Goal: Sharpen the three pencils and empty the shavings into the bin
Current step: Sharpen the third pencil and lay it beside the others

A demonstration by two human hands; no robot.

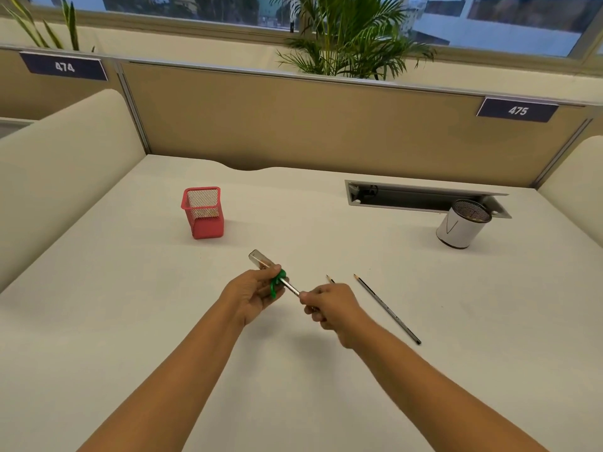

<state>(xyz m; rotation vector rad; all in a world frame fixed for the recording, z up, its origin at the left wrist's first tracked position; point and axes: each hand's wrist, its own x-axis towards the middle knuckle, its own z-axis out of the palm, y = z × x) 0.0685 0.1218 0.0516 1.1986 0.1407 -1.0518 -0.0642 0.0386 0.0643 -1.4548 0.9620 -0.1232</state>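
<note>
Three pencils, one sharpener, two containers.
Left hand (253, 293) grips the green sharpener (276, 283); right hand (329, 308) pinches one pencil (291, 287) pushed into it. Two more pencils, a mostly hidden one (330, 278) and a full-length one (386, 308), lie on the desk (130, 288), beside the right hand; red mesh bin (204, 212) and white cup (461, 228) stand behind.

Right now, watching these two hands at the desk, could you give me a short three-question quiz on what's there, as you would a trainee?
1. True or false: the left hand holds the green-capped clear plastic sharpener.
2. Which container stands further left: (a) the red wire-mesh square basket or (b) the white round mesh-topped cup?
3. Fill in: the right hand pinches a grey ____ pushed into the sharpener.

Key: 1 true; 2 a; 3 pencil.
</note>
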